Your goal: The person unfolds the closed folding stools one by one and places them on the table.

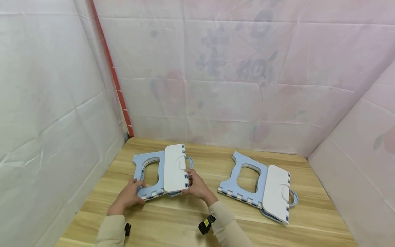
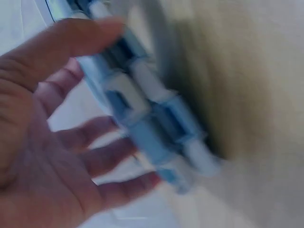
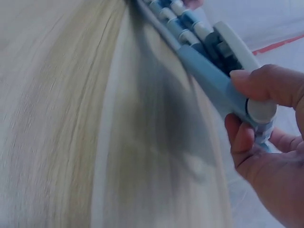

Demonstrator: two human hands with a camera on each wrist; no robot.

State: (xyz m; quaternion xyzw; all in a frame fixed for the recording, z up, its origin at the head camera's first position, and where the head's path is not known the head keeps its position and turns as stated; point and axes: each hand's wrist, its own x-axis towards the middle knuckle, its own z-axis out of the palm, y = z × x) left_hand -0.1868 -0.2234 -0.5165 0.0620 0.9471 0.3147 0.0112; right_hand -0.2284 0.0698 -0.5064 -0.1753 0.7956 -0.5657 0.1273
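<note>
A folded blue-and-white folding stool (image 1: 174,171) is on the left of the table in the head view, its white top panel towards the right. My left hand (image 1: 129,195) grips the near corner of its blue leg frame. In the left wrist view the thumb lies over the hinged edge (image 2: 142,109) and the other fingers reach round behind. At the stool's other end my right hand (image 1: 198,187) holds the white top's edge, close to the blue carry handle (image 1: 190,162). The right wrist view shows the thumb and fingers pinching that end (image 3: 261,111), with a shadow on the wood below.
A second folded stool (image 1: 277,192) of the same kind lies on the right of the wood-grain table (image 1: 197,223), its handle pointing right. Pale printed sheeting (image 1: 216,103) walls the table at the back and sides. A red strip (image 1: 112,72) runs down the back left corner.
</note>
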